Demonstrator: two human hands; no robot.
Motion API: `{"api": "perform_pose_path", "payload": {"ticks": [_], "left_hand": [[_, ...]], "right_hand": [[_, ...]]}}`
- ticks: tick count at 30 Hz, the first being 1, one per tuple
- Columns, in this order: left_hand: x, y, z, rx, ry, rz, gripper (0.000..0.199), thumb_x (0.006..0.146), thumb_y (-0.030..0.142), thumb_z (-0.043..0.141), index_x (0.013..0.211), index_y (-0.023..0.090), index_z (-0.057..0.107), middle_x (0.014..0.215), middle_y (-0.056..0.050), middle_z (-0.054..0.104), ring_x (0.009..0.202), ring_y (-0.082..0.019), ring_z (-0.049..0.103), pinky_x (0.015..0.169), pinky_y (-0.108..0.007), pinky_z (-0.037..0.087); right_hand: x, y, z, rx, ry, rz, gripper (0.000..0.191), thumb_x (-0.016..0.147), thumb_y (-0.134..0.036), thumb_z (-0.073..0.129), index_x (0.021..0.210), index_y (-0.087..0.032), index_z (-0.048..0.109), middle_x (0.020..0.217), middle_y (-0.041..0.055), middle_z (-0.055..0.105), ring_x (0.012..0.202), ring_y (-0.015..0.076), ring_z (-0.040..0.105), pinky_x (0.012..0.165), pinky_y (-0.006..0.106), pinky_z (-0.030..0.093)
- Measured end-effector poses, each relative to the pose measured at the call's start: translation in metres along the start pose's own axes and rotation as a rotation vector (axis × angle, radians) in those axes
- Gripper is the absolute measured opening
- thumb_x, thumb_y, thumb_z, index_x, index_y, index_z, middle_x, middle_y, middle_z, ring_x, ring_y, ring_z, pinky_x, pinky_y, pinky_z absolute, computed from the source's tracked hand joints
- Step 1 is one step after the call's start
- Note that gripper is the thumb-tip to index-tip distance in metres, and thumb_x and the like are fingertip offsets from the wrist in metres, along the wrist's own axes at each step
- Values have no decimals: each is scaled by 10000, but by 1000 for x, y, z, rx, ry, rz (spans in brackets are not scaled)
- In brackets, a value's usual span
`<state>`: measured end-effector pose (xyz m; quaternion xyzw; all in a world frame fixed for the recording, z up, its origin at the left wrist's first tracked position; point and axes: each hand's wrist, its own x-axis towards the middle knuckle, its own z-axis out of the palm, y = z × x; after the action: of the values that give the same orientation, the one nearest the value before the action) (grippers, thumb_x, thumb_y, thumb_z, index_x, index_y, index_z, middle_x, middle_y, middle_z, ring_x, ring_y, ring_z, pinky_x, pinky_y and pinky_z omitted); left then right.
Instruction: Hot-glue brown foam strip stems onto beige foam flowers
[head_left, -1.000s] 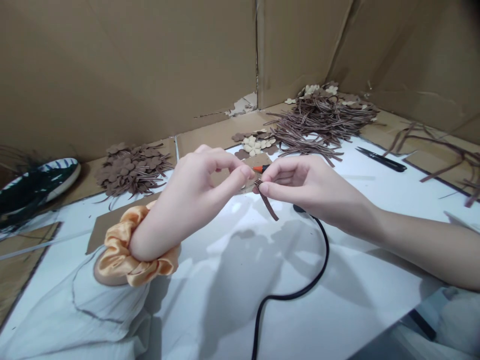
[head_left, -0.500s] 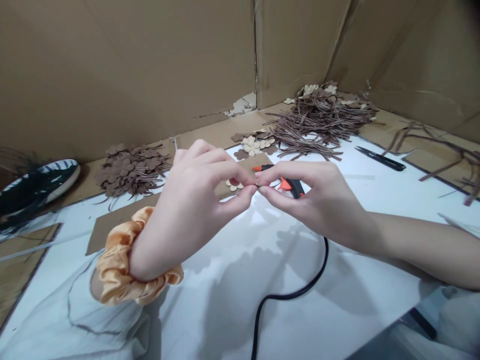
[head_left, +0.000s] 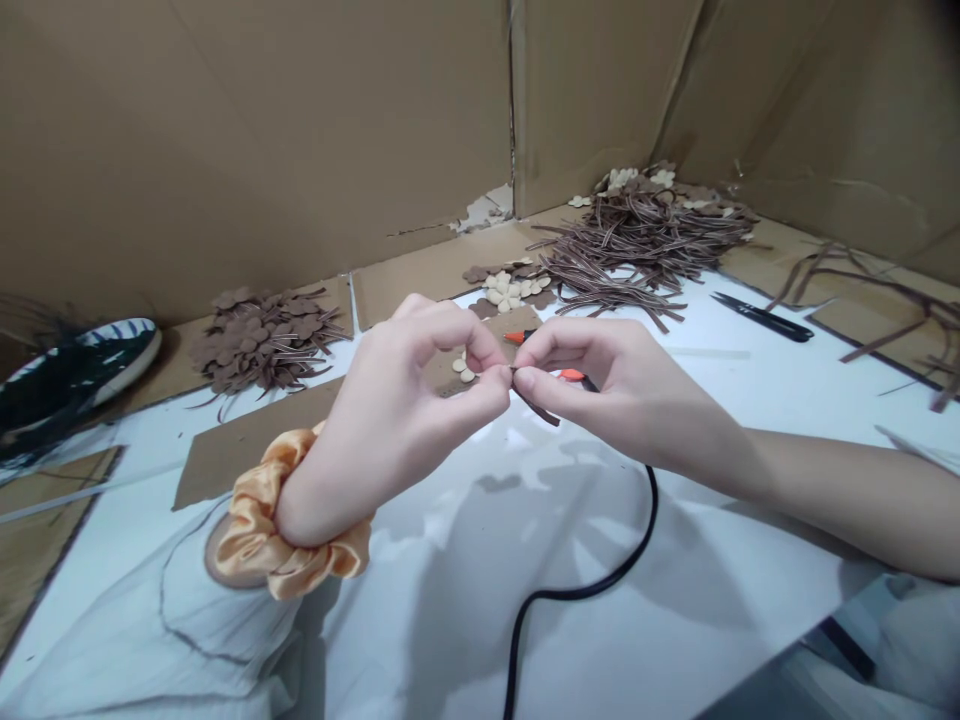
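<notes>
My left hand (head_left: 412,400), with an orange scrunchie (head_left: 259,520) at its wrist, pinches one end of a thin brown strip (head_left: 541,410). Thumb and fingers of my right hand (head_left: 622,390) are closed on the same strip, and the two hands' fingertips nearly touch. The strip's free end hangs down below my right fingertips. Behind the hands lies a black and orange tool (head_left: 571,375), mostly hidden. A few small cream pieces (head_left: 463,370) sit on cardboard just beyond my left hand.
Brown flower shapes (head_left: 255,335) lie back left, near a patterned dish (head_left: 127,350). Brown strips (head_left: 645,240) are heaped at the back right beside cream flowers (head_left: 506,290) and black tweezers (head_left: 761,317). A black cable (head_left: 585,592) crosses the white table.
The brown strip's end now shows below my right fingertips. My left hand and scrunchie have shifted slightly right, and my right hand covers more of the tool.
</notes>
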<state>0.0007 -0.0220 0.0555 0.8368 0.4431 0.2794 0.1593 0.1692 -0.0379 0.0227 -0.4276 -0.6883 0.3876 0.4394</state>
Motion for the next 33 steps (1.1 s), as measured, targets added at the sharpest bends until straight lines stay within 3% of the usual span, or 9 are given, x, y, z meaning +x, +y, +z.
{"api": "perform_pose_path", "payload": {"ticks": [11, 19, 25, 33], "left_hand": [[-2, -2, 7, -57, 102, 46, 135, 720, 142, 582, 612, 222, 572, 669, 51, 631, 776, -157, 527, 708, -276, 395], [-4, 1, 8, -43, 123, 76, 158, 727, 122, 585, 611, 229, 572, 674, 50, 634, 783, -166, 522, 707, -294, 388], [-2, 2, 6, -2, 109, 43, 147, 729, 162, 588, 606, 238, 560, 672, 43, 632, 819, -188, 525, 725, -312, 399], [-5, 2, 13, 11, 144, -26, 146, 747, 211, 561, 605, 241, 542, 687, 31, 630, 812, -193, 543, 763, -336, 425]], "right_hand": [[0, -1, 1, 158, -16, 65, 90, 800, -143, 594, 711, -148, 602, 617, -48, 564, 510, 36, 470, 430, 171, 335], [0, -4, -4, 122, -59, 129, 44, 782, -172, 626, 758, -140, 646, 733, -4, 638, 667, 80, 572, 533, 178, 409], [-1, -5, -7, 123, -59, 88, 97, 801, -168, 599, 707, -148, 610, 638, -32, 580, 535, 56, 495, 460, 193, 342], [-1, -1, 0, 96, 11, -22, 103, 818, -141, 566, 718, -159, 587, 667, -31, 569, 595, 74, 522, 509, 200, 379]]}}
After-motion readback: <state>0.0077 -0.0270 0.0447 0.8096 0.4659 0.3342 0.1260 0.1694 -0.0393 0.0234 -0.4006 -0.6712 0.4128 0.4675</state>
